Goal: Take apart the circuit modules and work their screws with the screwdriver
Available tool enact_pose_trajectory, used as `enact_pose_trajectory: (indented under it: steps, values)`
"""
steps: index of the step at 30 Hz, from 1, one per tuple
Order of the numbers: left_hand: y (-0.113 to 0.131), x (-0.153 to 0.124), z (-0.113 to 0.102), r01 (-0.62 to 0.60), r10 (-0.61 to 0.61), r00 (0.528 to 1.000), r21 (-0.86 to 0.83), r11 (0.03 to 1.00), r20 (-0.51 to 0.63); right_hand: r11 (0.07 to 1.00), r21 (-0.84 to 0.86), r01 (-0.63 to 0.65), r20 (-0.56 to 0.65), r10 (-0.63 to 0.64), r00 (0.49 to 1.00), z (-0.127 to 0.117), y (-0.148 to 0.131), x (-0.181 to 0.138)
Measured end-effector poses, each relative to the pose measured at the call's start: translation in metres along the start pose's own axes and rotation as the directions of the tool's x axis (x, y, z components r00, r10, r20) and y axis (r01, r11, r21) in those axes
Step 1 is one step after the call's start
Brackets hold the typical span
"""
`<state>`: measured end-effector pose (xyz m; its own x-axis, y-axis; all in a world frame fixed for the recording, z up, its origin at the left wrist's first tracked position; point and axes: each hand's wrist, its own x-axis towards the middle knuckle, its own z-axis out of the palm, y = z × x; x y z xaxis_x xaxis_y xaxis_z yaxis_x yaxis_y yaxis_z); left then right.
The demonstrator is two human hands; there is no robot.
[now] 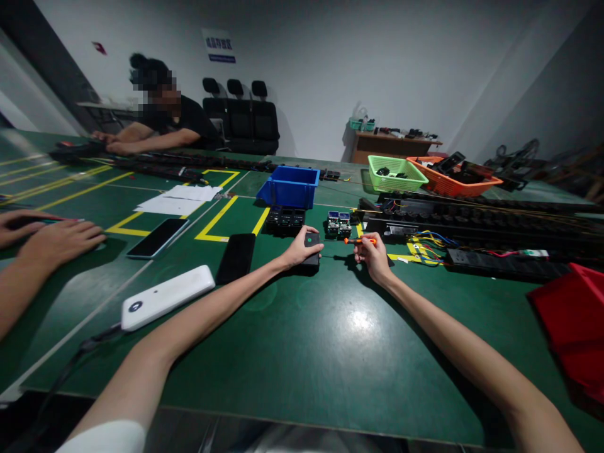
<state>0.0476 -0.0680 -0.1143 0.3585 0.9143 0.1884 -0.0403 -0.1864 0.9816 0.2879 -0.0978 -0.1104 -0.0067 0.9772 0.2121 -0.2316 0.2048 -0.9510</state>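
My left hand [298,249] is wrapped round a small black box-shaped module [312,239] with a green dot on its face, on the green table [302,352]. A short way to the right, my right hand [374,258] grips an orange-handled screwdriver [367,240] between thumb and fingers. Its tip points left, toward the black module but apart from it. Just beyond my hands stand two small silver-and-black modules [338,223] side by side. A group of similar black modules [285,219] sits behind my left hand.
A blue bin [291,187], green basket [395,174] and orange basket [455,176] stand farther back. Black rails with wires [425,220] lie right, beside a red bin [573,321]. Left are phones [158,238], a white power bank [167,297], papers [177,199] and co-workers' hands [61,245].
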Motion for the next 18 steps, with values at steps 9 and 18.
enact_pose_trajectory:
  steps: [9, 18]
  values:
    - [0.0006, 0.0, 0.0001, -0.022, 0.022, 1.0, -0.004, 1.0, 0.014, 0.998, -0.039, 0.054, -0.03, -0.055, 0.998, 0.0017, -0.0007, -0.0002]
    - [0.0009, -0.0004, 0.0004, -0.03, 0.03, 1.0, 0.0, 1.0, 0.003, 0.998, -0.059, 0.037, -0.041, -0.04, 0.998, 0.0028, 0.0002, -0.0009]
